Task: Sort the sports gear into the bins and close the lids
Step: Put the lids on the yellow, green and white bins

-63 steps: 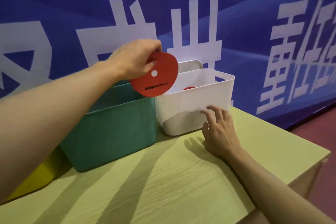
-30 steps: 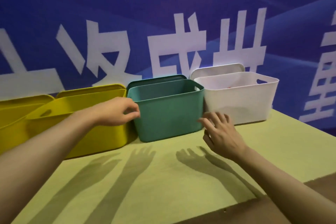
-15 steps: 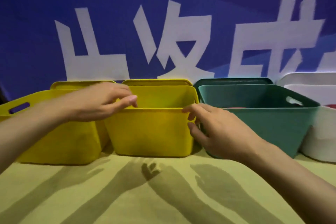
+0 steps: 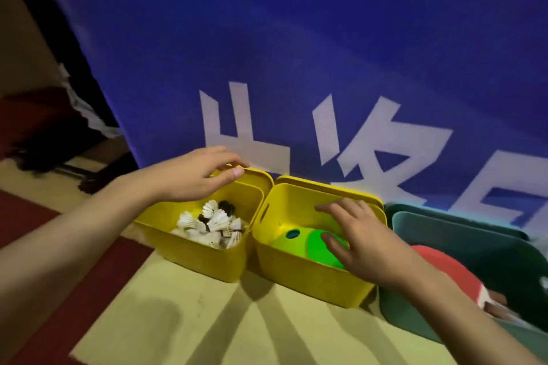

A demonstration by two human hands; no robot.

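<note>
Shuttlecocks [image 4: 209, 224] fill the left yellow bin [image 4: 204, 261].

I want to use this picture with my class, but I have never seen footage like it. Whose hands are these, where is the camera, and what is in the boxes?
The camera sits on a person's head and looks down, so both arms are the wearer's own. On the table stand open bins. The left yellow bin holds white shuttlecocks. The left hand pinches the yellow lid standing behind that bin. The right yellow bin holds green discs; the right hand reaches over it with spread fingers, gripping nothing. Beside it, a dark green bin holds something red. Behind hangs a blue banner.
</note>
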